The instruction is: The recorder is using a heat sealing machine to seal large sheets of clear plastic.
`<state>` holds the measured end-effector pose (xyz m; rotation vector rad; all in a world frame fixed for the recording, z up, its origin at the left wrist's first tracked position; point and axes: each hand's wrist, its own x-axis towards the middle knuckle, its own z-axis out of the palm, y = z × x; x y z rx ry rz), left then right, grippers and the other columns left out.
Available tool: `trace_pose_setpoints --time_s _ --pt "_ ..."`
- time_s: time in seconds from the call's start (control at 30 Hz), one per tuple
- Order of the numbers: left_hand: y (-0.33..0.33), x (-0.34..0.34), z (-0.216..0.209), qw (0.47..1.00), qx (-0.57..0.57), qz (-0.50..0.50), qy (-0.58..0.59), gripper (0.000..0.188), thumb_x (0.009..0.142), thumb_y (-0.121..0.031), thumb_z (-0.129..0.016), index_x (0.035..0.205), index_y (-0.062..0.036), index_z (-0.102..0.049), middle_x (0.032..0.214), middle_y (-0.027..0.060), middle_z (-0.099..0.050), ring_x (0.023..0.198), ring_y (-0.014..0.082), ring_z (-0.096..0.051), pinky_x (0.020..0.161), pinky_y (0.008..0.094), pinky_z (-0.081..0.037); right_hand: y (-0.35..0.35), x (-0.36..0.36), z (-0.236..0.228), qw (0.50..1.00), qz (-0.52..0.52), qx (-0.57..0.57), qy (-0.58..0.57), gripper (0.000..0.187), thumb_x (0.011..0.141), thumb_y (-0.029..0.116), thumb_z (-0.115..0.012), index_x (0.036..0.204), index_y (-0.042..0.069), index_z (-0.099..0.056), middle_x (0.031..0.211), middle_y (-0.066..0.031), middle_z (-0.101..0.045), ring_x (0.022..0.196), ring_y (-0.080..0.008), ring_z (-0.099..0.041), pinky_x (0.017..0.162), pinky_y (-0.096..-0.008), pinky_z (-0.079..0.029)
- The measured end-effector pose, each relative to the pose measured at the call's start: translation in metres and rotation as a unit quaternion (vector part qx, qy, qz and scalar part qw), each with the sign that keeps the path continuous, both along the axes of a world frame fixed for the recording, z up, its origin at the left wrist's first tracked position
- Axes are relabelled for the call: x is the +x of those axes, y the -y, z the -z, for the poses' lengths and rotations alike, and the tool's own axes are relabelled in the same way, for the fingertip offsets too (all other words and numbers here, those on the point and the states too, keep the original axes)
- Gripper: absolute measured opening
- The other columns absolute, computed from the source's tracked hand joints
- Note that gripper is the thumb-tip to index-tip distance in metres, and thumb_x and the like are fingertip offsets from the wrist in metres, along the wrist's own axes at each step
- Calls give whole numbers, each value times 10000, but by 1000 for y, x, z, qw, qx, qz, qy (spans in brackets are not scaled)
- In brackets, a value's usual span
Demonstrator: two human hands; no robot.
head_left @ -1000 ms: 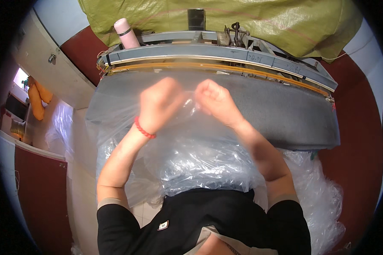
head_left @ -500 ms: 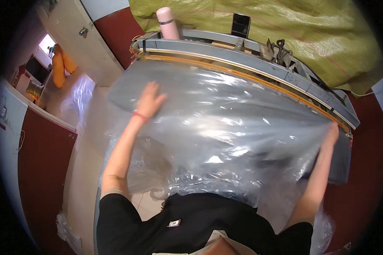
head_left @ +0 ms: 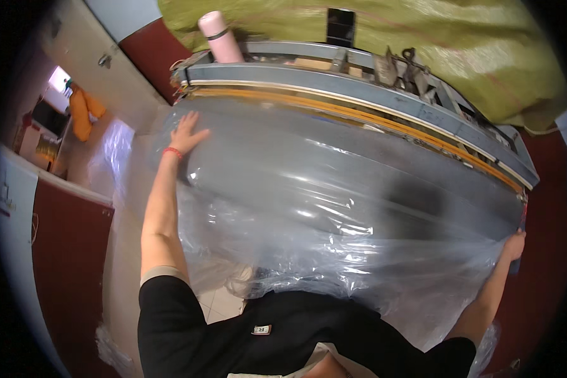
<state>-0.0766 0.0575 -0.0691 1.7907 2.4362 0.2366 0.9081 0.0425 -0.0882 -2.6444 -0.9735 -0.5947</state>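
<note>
A wide sheet of clear plastic film [head_left: 283, 183] lies across the grey table surface and hangs down in crinkled folds toward my body. My left hand [head_left: 186, 135] rests on the film near its far left corner, fingers spread. At the right end of the table, my right hand [head_left: 515, 244] is closed on the film's edge and pulls it into taut creases. Along the far side of the film runs a grey metal bar [head_left: 334, 80] with an orange strip [head_left: 334, 109] in front of it.
A pink bottle [head_left: 221, 39] and a dark phone [head_left: 341, 27] stand behind the bar. Metal clamps [head_left: 409, 75] sit farther right. Green woven sheeting [head_left: 447, 44] covers the back. An open door [head_left: 101, 63] and a dark red wall panel [head_left: 69, 246] are at left.
My right hand has moved nearer and to the right, drawing the film's edge with it. My left hand has slid left along the film. The film lies flatter over the table.
</note>
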Motion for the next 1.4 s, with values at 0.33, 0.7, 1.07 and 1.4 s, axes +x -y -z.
trace_pose_setpoints --time_s 0.33,0.7,1.07,1.4 --pt "-67 220 -40 913 128 212 323 186 806 -177 -575 908 -24 -608 784 5 -601 687 89 -536 620 208 -422 -34 -40 -3 995 -71 76 5 323 872 333 -377 872 55 -541 819 -178 -608 772 -348 -590 676 -449 -456" --pt "35 677 -22 758 -53 574 305 262 794 -220 -593 934 1 -594 729 45 -600 626 113 -538 561 253 -434 -14 -24 -9 985 -52 158 -52 311 859 327 -422 818 37 -526 723 -204 -594 710 -373 -578 629 -474 -436" --pt "100 520 -61 438 -477 471 599 186 779 -17 -535 965 -15 -544 859 87 -593 715 126 -565 583 229 -467 -16 -23 -9 982 -82 135 -106 352 871 370 -355 901 76 -546 891 -184 -594 867 -355 -560 731 -459 -420" --pt "171 122 -115 849 -257 149 437 262 640 42 -578 892 -29 -558 840 5 -561 766 92 -533 672 224 -454 -20 -6 3 989 -120 72 -49 348 868 410 -362 970 135 -550 893 -172 -588 853 -389 -537 680 -467 -415"
